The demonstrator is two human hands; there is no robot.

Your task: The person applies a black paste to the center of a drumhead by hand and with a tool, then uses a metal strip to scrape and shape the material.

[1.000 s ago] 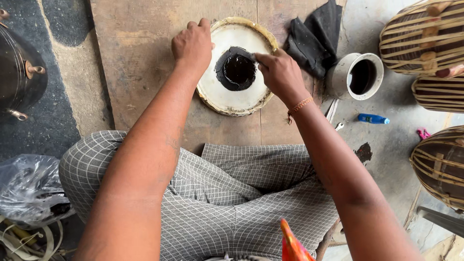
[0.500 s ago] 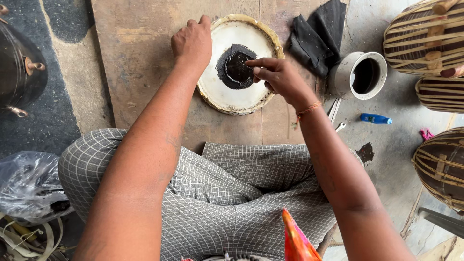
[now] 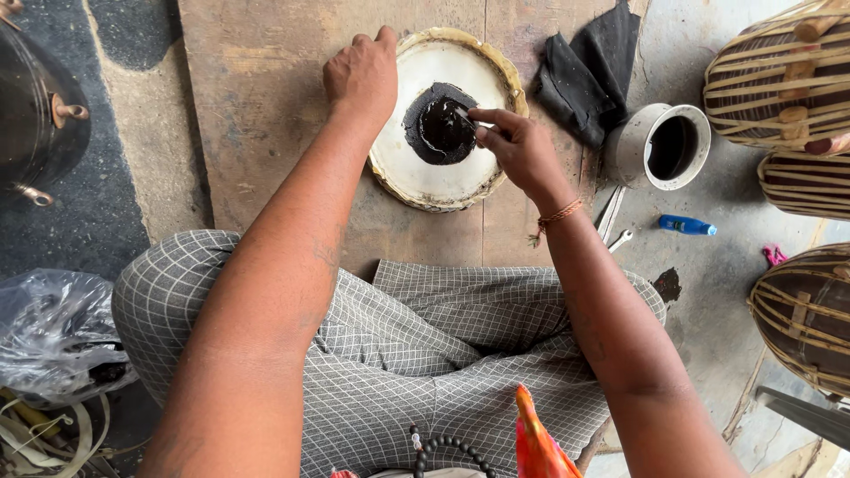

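Pressing the left hand [image 3: 361, 75], fingers curled, on the rim of a round white drumhead [image 3: 416, 173] lying on a wooden board [image 3: 266, 133]. Pinching something small, hard to make out, in the right hand [image 3: 518, 146] over the wet black paste patch [image 3: 443, 128]. Nearby: one pale cup [image 3: 660, 146], one black cloth [image 3: 589, 75], one blue tube [image 3: 686, 226], three strapped drums, all cut off at the right edge.

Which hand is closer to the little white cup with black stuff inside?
Right. The right hand is over the drum skin, just beside the white cup; the left hand sits on the skin's far edge.
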